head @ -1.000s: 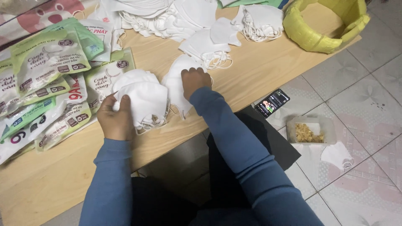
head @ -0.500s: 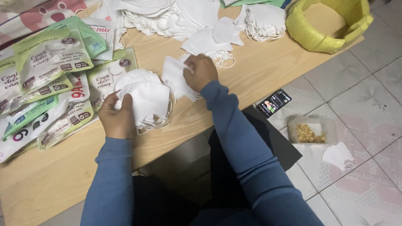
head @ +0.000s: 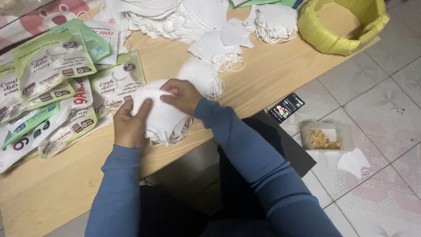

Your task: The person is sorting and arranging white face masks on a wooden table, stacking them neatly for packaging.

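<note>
My left hand (head: pixel 129 125) grips the left side of a small stack of white face masks (head: pixel 162 116) resting on the wooden table (head: pixel 52 188). My right hand (head: pixel 182 94) presses on top of the same stack, fingers curled over the upper mask. Just beyond the stack lies another white mask (head: pixel 201 74) with loose ear loops. A big heap of white masks (head: pixel 175 17) spreads along the table's far edge.
Green and white printed packets (head: pixel 48 83) overlap at the left of the table. A yellow basket (head: pixel 342 26) stands at the far right corner. On the tiled floor lie a phone (head: pixel 286 107), a clear tray of food (head: pixel 326 137) and a white mask (head: pixel 354 162).
My right hand picked a white mask from beside the stack and brought it left onto the stack. My left hand stayed on the stack.
</note>
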